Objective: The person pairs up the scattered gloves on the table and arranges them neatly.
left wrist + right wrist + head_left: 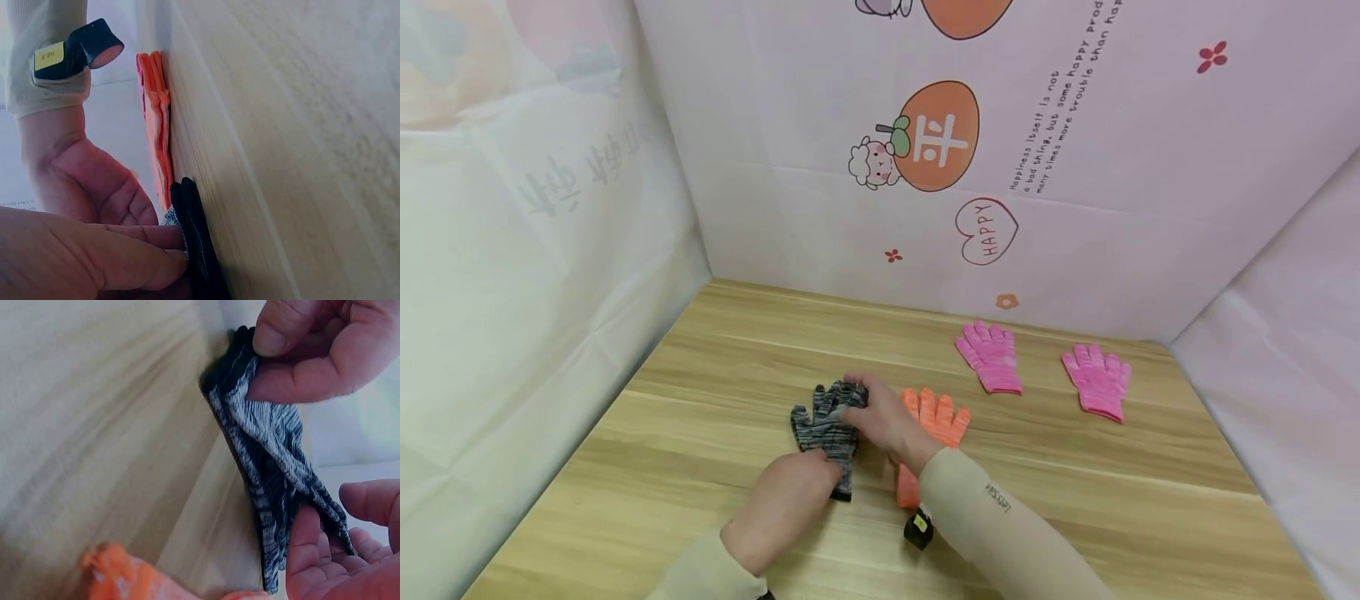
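A black-and-grey knit glove (831, 429) lies on the wooden table, its black cuff (200, 250) toward the person. At the cuff end, my left hand (790, 500) pinches the upper knit between thumb and fingers, as the right wrist view also shows. My right hand (883, 421) holds the finger end, thumb on one side and curled fingers on the other. The knit shows as layers slightly apart in the right wrist view; whether a second glove lies beneath, I cannot tell. Beside it, an orange glove (936, 421) lies partly hidden under my right forearm.
Two pink gloves, one (992, 358) nearer the middle and another (1099, 382) farther right, lie at the back of the wooden table (700, 417). Printed white sheets (805, 217) hang behind and at both sides. A small black wrist camera (918, 529) sits at the right sleeve.
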`<act>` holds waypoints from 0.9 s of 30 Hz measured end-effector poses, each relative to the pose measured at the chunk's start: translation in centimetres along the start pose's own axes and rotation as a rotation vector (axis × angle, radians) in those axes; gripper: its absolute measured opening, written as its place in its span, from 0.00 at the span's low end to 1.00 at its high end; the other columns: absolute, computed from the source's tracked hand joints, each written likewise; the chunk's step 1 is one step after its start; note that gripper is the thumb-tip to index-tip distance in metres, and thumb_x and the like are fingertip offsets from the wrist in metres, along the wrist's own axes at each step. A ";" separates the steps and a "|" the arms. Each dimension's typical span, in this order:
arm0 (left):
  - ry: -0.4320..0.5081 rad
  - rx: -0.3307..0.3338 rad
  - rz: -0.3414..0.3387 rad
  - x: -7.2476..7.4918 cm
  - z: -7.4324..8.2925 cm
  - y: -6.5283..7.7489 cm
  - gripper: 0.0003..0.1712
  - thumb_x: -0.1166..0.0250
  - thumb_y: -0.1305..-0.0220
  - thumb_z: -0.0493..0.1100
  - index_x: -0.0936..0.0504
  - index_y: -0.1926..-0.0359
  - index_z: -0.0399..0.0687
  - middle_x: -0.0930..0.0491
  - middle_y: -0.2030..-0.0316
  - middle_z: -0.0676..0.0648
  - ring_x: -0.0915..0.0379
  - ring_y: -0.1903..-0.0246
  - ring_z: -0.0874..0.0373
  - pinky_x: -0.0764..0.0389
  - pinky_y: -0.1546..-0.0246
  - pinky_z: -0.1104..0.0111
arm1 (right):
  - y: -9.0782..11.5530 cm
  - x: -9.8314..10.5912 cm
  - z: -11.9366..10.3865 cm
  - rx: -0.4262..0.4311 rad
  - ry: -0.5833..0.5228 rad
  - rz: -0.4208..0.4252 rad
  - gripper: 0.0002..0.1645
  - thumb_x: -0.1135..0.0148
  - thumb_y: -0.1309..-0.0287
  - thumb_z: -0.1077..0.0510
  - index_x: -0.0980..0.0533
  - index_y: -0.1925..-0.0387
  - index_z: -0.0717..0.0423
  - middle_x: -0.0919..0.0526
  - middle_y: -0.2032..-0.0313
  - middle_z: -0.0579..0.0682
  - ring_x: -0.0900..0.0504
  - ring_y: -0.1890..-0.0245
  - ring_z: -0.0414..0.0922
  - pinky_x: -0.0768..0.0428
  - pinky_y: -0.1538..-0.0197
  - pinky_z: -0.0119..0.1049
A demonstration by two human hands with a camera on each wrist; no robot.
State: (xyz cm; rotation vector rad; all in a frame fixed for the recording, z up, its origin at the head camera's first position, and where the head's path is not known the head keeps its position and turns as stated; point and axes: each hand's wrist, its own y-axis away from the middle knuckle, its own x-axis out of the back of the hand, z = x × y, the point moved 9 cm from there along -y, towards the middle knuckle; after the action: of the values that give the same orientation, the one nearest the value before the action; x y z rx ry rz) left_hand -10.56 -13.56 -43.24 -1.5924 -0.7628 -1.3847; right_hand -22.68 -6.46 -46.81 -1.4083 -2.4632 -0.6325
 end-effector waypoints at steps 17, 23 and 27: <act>-0.041 0.021 0.039 0.3 1.2 0.1 0.09 0.30 0.47 0.34 0.21 0.76 0.50 0.26 0.79 0.50 0.29 0.81 0.58 0.27 0.85 0.66 | -2.0 2.7 0.0 0.072 0.356 0.058 0.32 0.33 0.33 0.57 0.28 0.29 0.51 0.18 0.43 0.58 0.18 0.46 0.53 0.19 0.50 0.49; -0.036 0.039 0.076 0.4 1.3 0.2 0.09 0.28 0.47 0.37 0.20 0.78 0.50 0.26 0.78 0.50 0.32 0.83 0.60 0.28 0.85 0.67 | -2.2 3.5 0.3 0.051 0.372 0.058 0.25 0.35 0.28 0.55 0.25 0.33 0.51 0.15 0.44 0.55 0.15 0.46 0.52 0.15 0.51 0.47; -0.042 0.041 0.091 0.6 1.4 0.3 0.11 0.26 0.47 0.39 0.21 0.78 0.50 0.27 0.78 0.50 0.33 0.84 0.61 0.29 0.86 0.67 | -2.6 4.1 0.6 0.033 0.351 0.074 0.23 0.35 0.28 0.54 0.24 0.35 0.51 0.14 0.46 0.52 0.14 0.47 0.49 0.15 0.51 0.46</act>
State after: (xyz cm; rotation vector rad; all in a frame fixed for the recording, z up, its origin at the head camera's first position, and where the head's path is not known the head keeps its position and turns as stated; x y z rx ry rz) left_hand -9.59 -12.47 -42.75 -1.6091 -0.7299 -1.2658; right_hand -27.00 -4.19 -46.36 -1.2472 -2.1290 -0.7476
